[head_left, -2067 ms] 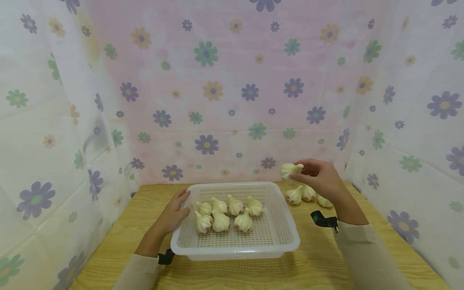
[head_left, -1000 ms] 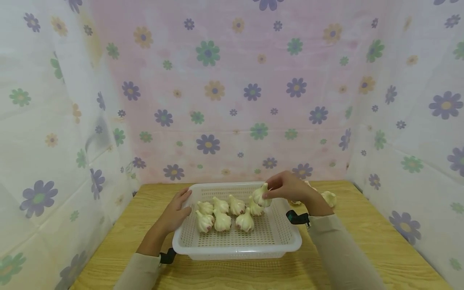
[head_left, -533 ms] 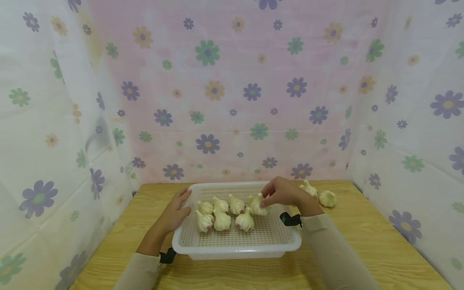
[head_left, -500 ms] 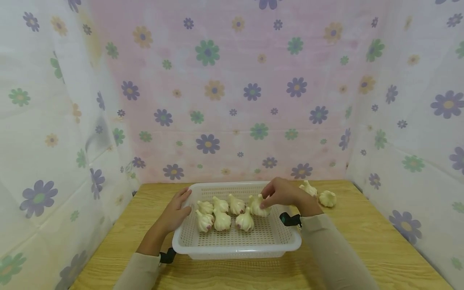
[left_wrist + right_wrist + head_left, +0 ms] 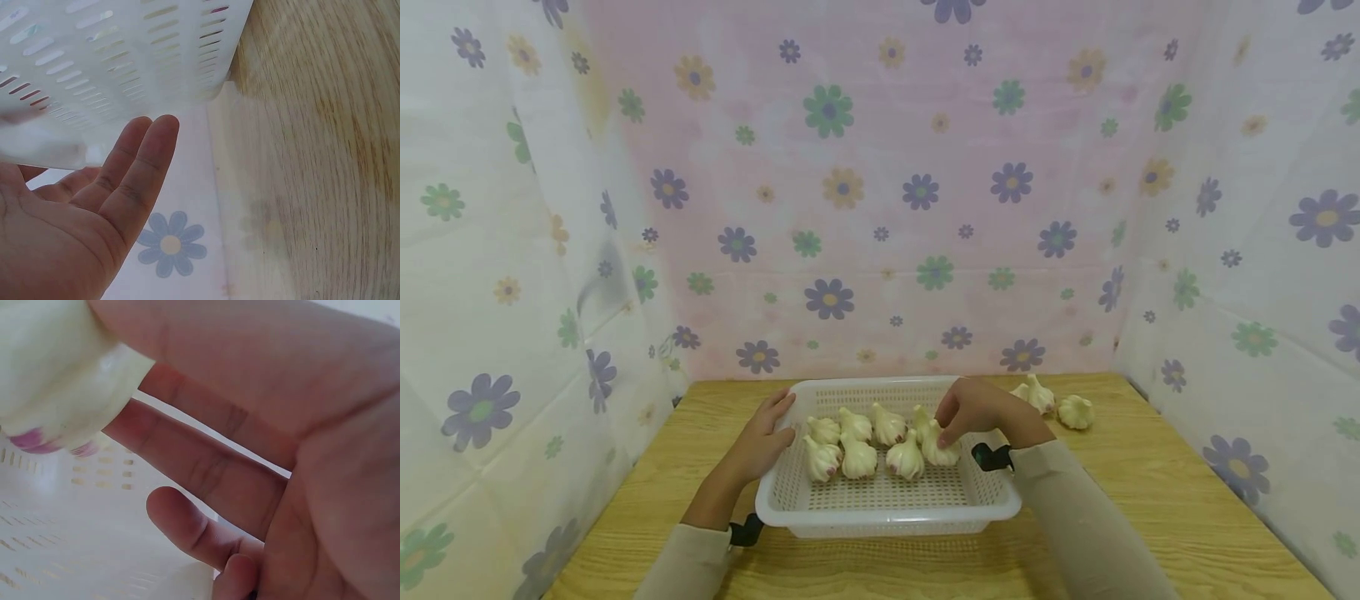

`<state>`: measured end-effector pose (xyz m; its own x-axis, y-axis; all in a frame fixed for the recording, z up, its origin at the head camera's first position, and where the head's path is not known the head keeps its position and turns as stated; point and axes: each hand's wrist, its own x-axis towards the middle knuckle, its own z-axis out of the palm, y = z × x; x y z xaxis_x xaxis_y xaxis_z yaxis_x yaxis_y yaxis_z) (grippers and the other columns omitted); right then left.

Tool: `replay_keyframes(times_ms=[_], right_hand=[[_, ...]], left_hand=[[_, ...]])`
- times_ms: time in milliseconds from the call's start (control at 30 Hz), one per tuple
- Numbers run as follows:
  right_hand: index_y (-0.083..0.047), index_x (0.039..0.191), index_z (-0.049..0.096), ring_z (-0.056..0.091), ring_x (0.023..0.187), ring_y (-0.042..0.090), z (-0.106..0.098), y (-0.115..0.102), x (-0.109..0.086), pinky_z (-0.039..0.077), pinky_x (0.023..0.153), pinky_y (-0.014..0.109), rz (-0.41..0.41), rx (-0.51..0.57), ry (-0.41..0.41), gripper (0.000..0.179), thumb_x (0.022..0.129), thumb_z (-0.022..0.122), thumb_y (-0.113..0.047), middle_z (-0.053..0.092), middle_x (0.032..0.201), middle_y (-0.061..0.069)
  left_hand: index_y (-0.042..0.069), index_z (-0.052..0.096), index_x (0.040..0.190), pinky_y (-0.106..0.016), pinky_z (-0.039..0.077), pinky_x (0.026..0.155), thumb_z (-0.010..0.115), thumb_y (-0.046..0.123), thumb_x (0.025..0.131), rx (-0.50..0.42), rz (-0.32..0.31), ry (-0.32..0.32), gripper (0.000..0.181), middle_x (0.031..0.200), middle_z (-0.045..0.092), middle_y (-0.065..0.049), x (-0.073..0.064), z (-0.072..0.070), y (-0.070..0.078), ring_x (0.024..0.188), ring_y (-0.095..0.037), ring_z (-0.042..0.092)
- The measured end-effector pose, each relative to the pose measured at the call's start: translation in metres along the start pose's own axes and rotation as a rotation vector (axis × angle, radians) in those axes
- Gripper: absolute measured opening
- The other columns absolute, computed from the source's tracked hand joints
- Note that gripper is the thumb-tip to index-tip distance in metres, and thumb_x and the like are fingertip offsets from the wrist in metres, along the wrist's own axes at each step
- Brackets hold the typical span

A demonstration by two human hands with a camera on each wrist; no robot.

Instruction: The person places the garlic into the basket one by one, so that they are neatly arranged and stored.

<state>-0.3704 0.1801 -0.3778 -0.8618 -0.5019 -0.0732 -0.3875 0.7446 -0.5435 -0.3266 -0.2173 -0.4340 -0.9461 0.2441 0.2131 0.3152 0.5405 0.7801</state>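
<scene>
We see the right hand [image 5: 981,412] inside the right half of a white, rectangular plastic basket [image 5: 891,521] with slotted walls, its thumb and fingers narrowed on a cream-white, ribbed garlic bulb [image 5: 940,452]. The bulb sits at the fingertips, on the palm's left and a little nearer to us, its neck up toward the fingers; we cannot tell whether its base rests on the basket floor. In the right wrist view we find its purple-pink patches facing down, the thumb on one side, two fingers reaching it from the other, and the remaining fingers free of it.

Just left of the held bulb we see one matching pale bulb [image 5: 906,457], and just behind it another half-hidden bulb [image 5: 921,419]. Five more bulbs [image 5: 859,457] lie close together farther left in the basket.

Our left hand [image 5: 763,437] holds the basket's left side near the far corner, thumb over the rim and fingers along the outside, fairly straight in the left wrist view.

Beyond the right wrist, outside the basket, we make out three loose bulbs [image 5: 1077,412] on the yellowish wood-grained table [image 5: 1150,500], before a pink-and-white flowered cloth [image 5: 880,150].
</scene>
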Motion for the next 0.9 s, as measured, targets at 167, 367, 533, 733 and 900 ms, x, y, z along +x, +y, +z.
replay_keyframes(times_ms=[167, 367, 533, 733, 900], right_hand=[[-0.017, 0.089, 0.082, 0.057, 0.076, 0.011, 0.001, -0.002, 0.001, 0.052, 0.072, 0.033, 0.004, -0.017, -0.036, 0.021, 0.072, 0.094, -0.023, 0.073, 0.092, -0.007], [-0.024, 0.09, 0.083, 0.063, 0.08, 0.012, 0.003, -0.007, 0.0, 0.055, 0.074, 0.035, 0.061, -0.071, -0.057, 0.022, 0.072, 0.095, -0.024, 0.076, 0.095, -0.008], [-0.026, 0.081, 0.083, 0.068, 0.079, 0.011, 0.004, -0.01, 0.001, 0.057, 0.075, 0.037, 0.047, -0.117, -0.063, 0.014, 0.073, 0.093, -0.023, 0.076, 0.086, -0.012], [-0.028, 0.078, 0.082, 0.067, 0.079, 0.01, 0.005, -0.01, 0.002, 0.057, 0.076, 0.038, 0.058, -0.137, -0.065, 0.013, 0.074, 0.093, -0.024, 0.075, 0.083, -0.014], [-0.029, 0.08, 0.082, 0.067, 0.081, 0.01, 0.005, -0.011, 0.001, 0.057, 0.078, 0.039, 0.074, -0.149, -0.072, 0.014, 0.074, 0.093, -0.024, 0.076, 0.085, -0.014]], left_hand=[[-0.001, 0.026, 0.162, -0.065, 0.037, 0.114, 0.049, 0.011, 0.097, 0.007, 0.003, -0.003, 0.07, 0.172, 0.011, -0.018, 0.0, 0.0, -0.002, 0.153, -0.05, 0.024], [-0.002, 0.025, 0.162, -0.065, 0.037, 0.115, 0.049, 0.011, 0.098, 0.008, 0.008, -0.005, 0.07, 0.173, 0.011, -0.018, 0.001, 0.0, -0.002, 0.153, -0.05, 0.024], [-0.002, 0.025, 0.162, -0.065, 0.037, 0.115, 0.049, 0.01, 0.098, 0.008, 0.007, -0.003, 0.07, 0.173, 0.011, -0.018, 0.001, 0.0, -0.003, 0.153, -0.05, 0.024], [-0.003, 0.026, 0.162, -0.065, 0.038, 0.114, 0.049, 0.011, 0.097, 0.004, 0.011, -0.003, 0.07, 0.172, 0.011, -0.019, 0.001, 0.0, -0.001, 0.153, -0.051, 0.025], [-0.003, 0.025, 0.162, -0.066, 0.038, 0.113, 0.049, 0.011, 0.097, 0.009, 0.009, -0.005, 0.07, 0.172, 0.01, -0.02, 0.001, -0.001, 0.0, 0.152, -0.051, 0.025]])
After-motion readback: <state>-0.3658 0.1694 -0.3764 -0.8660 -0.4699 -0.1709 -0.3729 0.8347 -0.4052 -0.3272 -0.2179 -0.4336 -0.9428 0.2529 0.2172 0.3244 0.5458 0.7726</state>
